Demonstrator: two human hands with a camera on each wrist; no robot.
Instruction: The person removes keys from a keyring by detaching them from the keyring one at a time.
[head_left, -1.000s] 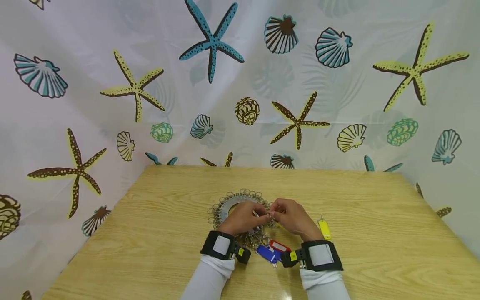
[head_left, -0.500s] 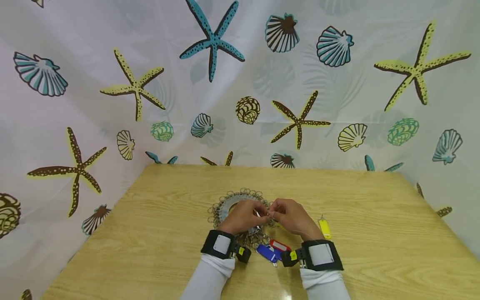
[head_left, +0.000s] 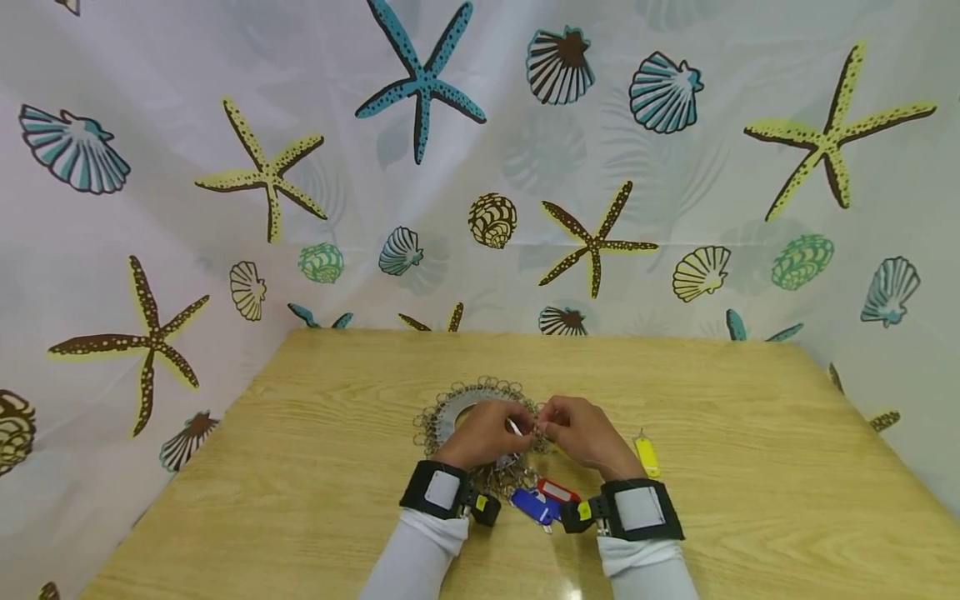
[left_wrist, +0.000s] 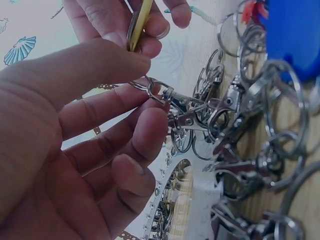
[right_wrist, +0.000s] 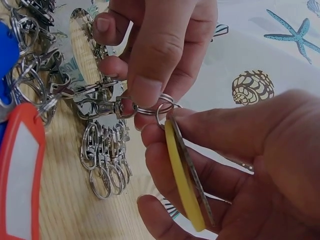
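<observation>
Both hands meet over the right side of a grey ring-shaped plate (head_left: 450, 414) fringed with swivel clasps. My left hand (head_left: 483, 435) pinches a split ring (right_wrist: 164, 101) between thumb and fingers. That ring hangs from a silver swivel clasp (right_wrist: 102, 108). In my right hand (head_left: 585, 435), thumb and fingers pinch a yellow key tag (right_wrist: 182, 175) and a flat key (right_wrist: 201, 187) lying against it, seen edge-on. The tag's small ring (right_wrist: 159, 118) overlaps the split ring at the fingertips in the right wrist view.
Blue key tags (head_left: 531, 507) and a red key tag (head_left: 558, 490) lie just in front of the plate. Another yellow key tag (head_left: 647, 457) rests on the wooden table (head_left: 750, 467) beyond the right wrist. A shell-patterned curtain (head_left: 480, 150) hangs behind.
The hands stay in nearly the same place, with only slight finger movement at the ring. The whole head view has shifted a little.
</observation>
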